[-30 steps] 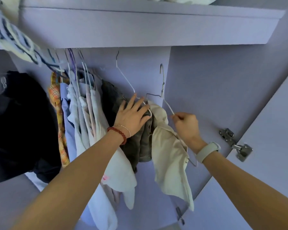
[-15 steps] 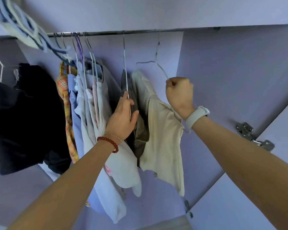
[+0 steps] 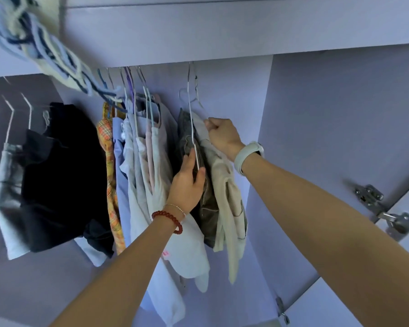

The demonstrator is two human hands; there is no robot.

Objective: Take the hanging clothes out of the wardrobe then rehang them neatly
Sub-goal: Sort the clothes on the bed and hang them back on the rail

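From the head view, we are hanging the cream garment at the right end of the row in the wardrobe. Our right hand, fingers curled, is pinching its hanger; our left hand, fingers straight, is pressing the olive garment. We are judging the cloth light and limp, best held by the stiff hanger.
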